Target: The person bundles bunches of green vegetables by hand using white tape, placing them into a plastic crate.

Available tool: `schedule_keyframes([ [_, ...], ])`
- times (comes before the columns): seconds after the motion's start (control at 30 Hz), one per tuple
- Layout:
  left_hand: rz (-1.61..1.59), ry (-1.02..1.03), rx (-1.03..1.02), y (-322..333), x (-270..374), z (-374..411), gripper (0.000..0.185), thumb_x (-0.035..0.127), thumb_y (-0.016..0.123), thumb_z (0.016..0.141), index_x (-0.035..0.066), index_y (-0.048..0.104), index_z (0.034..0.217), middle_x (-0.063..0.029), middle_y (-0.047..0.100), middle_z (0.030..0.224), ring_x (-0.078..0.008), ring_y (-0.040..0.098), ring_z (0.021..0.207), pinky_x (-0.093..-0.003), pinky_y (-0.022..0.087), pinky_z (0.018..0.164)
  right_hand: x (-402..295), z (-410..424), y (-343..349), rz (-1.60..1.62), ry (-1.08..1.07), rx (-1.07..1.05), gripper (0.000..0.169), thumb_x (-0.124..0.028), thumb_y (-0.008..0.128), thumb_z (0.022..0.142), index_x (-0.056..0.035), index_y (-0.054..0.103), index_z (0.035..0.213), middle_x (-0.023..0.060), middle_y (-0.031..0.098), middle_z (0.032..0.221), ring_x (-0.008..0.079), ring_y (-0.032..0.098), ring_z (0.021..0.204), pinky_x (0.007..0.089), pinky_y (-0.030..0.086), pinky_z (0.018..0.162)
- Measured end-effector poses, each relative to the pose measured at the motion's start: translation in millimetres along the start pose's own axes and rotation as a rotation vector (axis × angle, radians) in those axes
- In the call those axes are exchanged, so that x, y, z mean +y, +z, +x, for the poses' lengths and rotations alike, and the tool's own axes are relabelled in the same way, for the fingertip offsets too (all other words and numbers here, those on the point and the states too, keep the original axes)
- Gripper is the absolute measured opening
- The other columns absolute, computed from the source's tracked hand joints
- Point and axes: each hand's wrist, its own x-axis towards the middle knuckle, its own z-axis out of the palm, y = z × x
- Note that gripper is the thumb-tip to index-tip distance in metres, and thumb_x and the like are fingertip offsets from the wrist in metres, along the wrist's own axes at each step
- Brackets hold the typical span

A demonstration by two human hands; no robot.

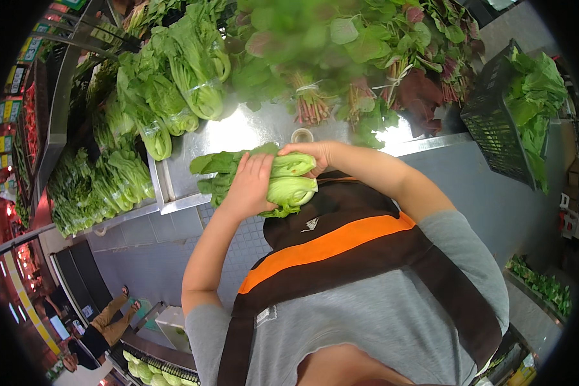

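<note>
Two heads of leafy green lettuce (292,189) lie side by side in my hands, above the near edge of the steel counter (231,128). My left hand (253,181) lies over the leaves with its fingers closed around them. At the cut stem ends, my right hand (313,153) grips the upper head. Bunches of red-and-green amaranth (313,103) with tied stems rest on the counter beyond. Bundled lettuces (205,94) stand to the upper left. A small roll of tape (302,135) sits on the steel just past my right hand.
A dark plastic crate (497,116) holding leafy greens stands at the right. More greens (111,178) fill the display at the left, beside a metal rail and price signs. Another person (99,333) is at the lower left, near a crate of cabbages (149,374).
</note>
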Motion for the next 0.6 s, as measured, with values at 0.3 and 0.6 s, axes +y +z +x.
schedule_keyframes([
  [0.3,-0.282,-0.142,-0.057,34,-20,2,0.099,0.018,0.081,0.047,-0.001,0.029,0.129,-0.0211,0.045,0.117,-0.0372,0.042,0.112,-0.0441,0.032,0.099,1,-114,1,-0.427,-0.628,0.733,0.053,-0.046,0.060,0.082,-0.0001,0.056,0.108,0.0135,0.064,0.091,0.0188,0.063,0.080,0.0307,0.054,0.065],
  [0.6,-0.237,-0.092,-0.101,46,-28,30,0.094,0.020,0.074,0.048,-0.004,0.029,0.127,-0.0224,0.044,0.116,-0.0365,0.043,0.111,-0.0405,0.034,0.098,26,-249,-172,-1.131,-0.736,2.173,0.068,-0.040,0.071,0.068,-0.0045,0.049,0.122,0.0211,0.057,0.110,0.0364,0.055,0.101,0.0388,0.043,0.087],
])
